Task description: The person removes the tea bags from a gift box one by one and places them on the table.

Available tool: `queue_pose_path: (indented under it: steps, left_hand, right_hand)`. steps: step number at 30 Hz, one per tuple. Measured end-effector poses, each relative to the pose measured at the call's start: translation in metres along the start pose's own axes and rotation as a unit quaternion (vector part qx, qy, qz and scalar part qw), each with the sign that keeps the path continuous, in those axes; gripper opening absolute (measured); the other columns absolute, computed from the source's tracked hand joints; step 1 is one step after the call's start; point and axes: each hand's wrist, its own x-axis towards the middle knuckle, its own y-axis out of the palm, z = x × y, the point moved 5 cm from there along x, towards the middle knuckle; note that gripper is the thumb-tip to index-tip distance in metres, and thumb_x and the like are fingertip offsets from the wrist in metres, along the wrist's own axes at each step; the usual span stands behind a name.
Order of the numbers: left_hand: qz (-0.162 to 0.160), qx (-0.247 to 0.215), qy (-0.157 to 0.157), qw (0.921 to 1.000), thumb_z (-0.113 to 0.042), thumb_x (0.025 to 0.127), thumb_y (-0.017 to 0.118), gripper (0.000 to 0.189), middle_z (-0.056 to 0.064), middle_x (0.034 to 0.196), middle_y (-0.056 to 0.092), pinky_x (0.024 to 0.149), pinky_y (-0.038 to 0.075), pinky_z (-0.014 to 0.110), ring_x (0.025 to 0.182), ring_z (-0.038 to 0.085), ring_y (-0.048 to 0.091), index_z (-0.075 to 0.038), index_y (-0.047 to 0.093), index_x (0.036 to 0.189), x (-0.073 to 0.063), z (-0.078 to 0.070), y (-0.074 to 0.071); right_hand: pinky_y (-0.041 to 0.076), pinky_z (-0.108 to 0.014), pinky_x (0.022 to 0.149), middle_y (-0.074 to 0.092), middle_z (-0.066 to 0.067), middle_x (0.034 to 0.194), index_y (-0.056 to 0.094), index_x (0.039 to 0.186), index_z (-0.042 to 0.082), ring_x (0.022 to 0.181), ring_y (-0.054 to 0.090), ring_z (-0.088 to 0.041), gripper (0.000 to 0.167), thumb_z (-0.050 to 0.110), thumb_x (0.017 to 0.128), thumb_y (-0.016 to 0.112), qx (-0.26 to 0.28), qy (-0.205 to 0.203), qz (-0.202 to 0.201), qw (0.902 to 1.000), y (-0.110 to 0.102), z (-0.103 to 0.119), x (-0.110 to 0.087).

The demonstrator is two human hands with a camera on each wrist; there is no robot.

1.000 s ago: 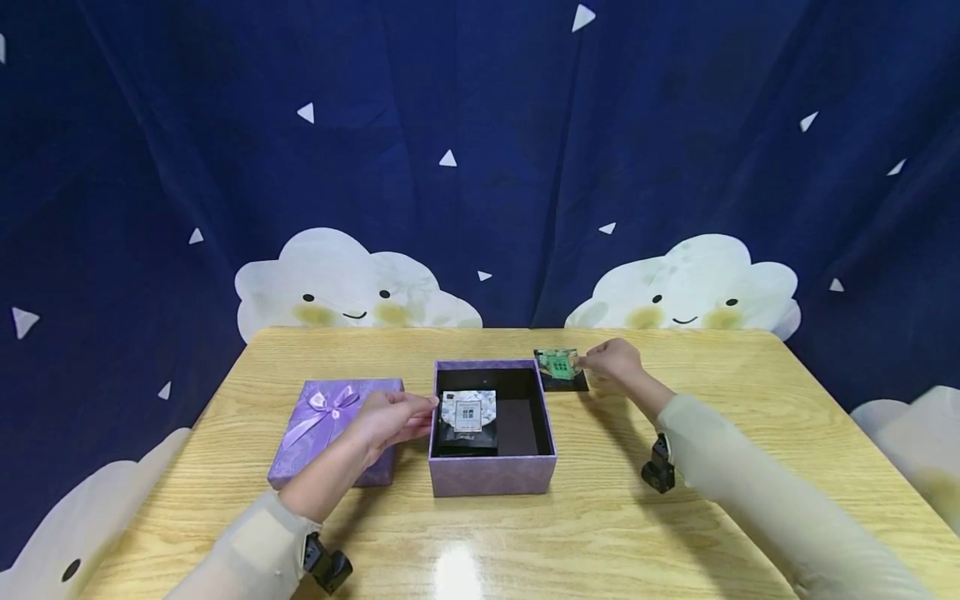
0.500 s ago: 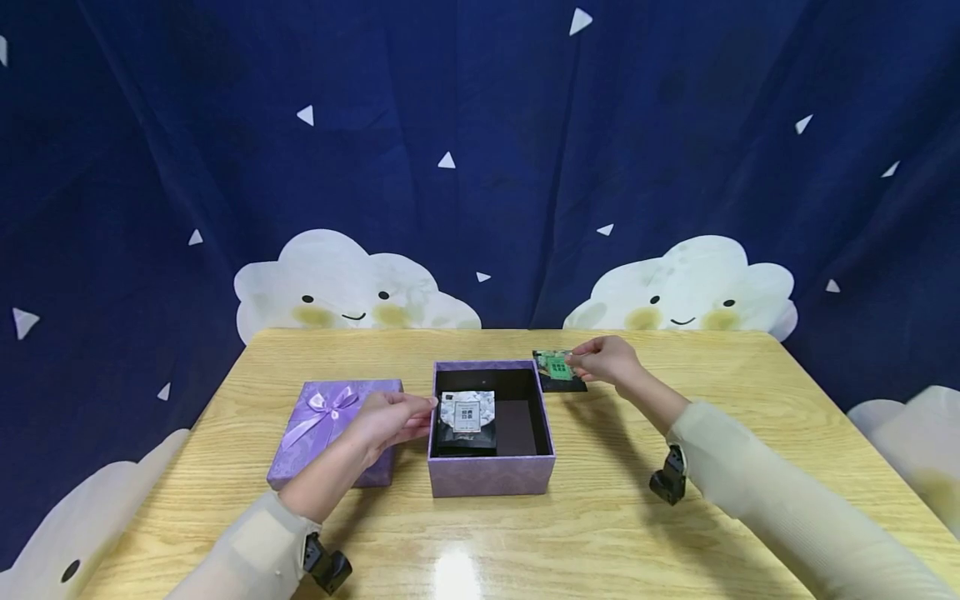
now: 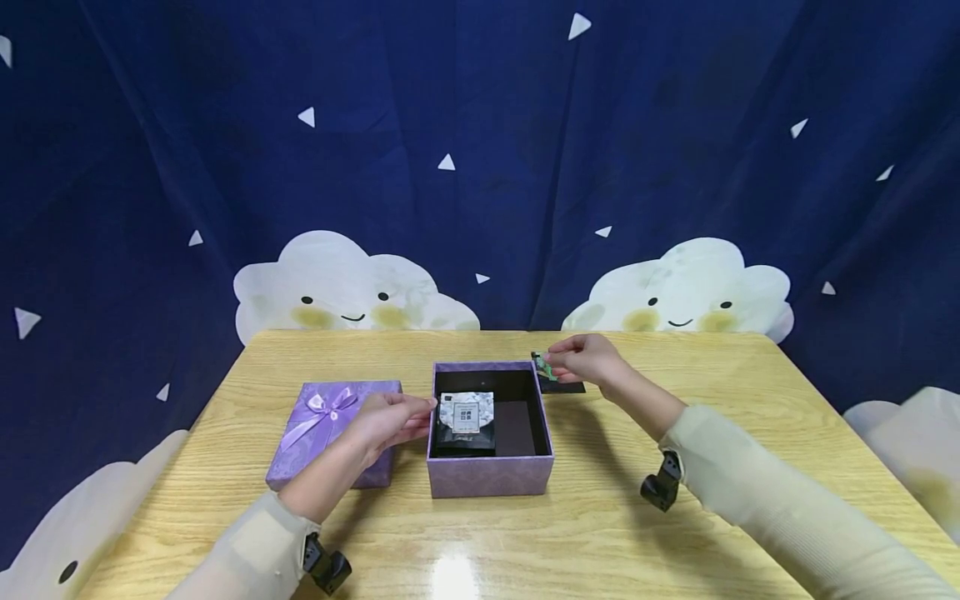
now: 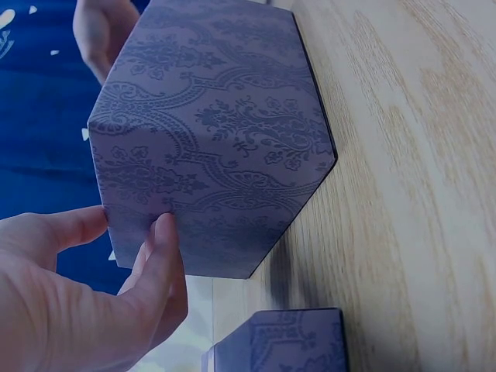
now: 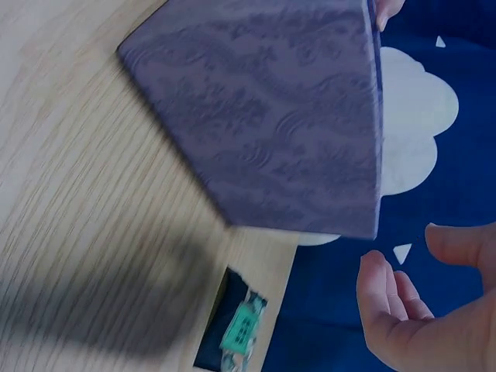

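Observation:
A purple patterned gift box [image 3: 489, 477] stands uncovered on the table. My left hand [image 3: 390, 421] holds its left wall, thumb at the rim and fingers against the outside, as the left wrist view [image 4: 105, 302] also shows. Inside, on the left, lies a black sachet with a white-grey top and label [image 3: 467, 417]. My right hand [image 3: 588, 364] hovers by the box's far right corner, fingers loosely bent with nothing between them in the right wrist view. Below it a black sachet with a green label [image 5: 242, 327] lies flat on the table, partly hidden by the hand in the head view.
The purple box lid [image 3: 330, 425] with a ribbon bow lies left of the box, under the left forearm. A wooden table [image 3: 600, 533] carries everything. Behind it hangs a dark blue curtain [image 3: 480, 167] with clouds and triangles.
My right hand has moved left from the right edge of the green-labelled sachet to above it, toward the box. The sachet stays on the table. My left hand keeps its place.

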Motion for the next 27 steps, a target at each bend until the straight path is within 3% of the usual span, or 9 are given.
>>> queue_pose_path:
  steps: [15, 23, 27]
  left_hand:
    - [-0.003, 0.002, -0.002, 1.0000, -0.007, 0.090, 0.063, 0.038, 0.018, 0.097, 0.073, 0.080, 0.064, 0.025, 0.078, 0.011, 0.069, 0.018, 0.053, 0.117, 0.000, -0.001, 0.000]
    - [-0.006, -0.005, -0.006, 1.0000, -0.006, 0.090, 0.062, 0.036, 0.010, 0.087, 0.072, 0.078, 0.064, 0.023, 0.076, 0.010, 0.068, 0.018, 0.053, 0.116, 0.000, 0.000, 0.000]
    - [-0.008, -0.002, -0.005, 1.0000, -0.006, 0.090, 0.062, 0.037, 0.013, 0.090, 0.072, 0.078, 0.064, 0.024, 0.077, 0.010, 0.069, 0.018, 0.053, 0.117, 0.000, 0.001, 0.000]
  right_hand:
    - [0.063, -0.019, 0.068, 0.070, -0.003, 0.082, 0.060, 0.113, -0.012, 0.065, 0.064, -0.003, 0.031, 0.009, 0.090, 0.063, 0.008, -0.022, 0.018, 0.9996, 0.030, 0.027, -0.004]
    - [0.062, -0.016, 0.066, 0.066, -0.003, 0.078, 0.061, 0.116, -0.011, 0.061, 0.061, -0.001, 0.034, 0.013, 0.092, 0.063, -0.010, 0.014, 0.062, 0.9979, 0.060, 0.036, -0.002]
    - [0.063, -0.018, 0.068, 0.064, -0.004, 0.081, 0.060, 0.116, -0.010, 0.062, 0.060, -0.001, 0.036, 0.016, 0.092, 0.063, -0.021, 0.040, 0.073, 0.9963, 0.074, 0.035, -0.002]
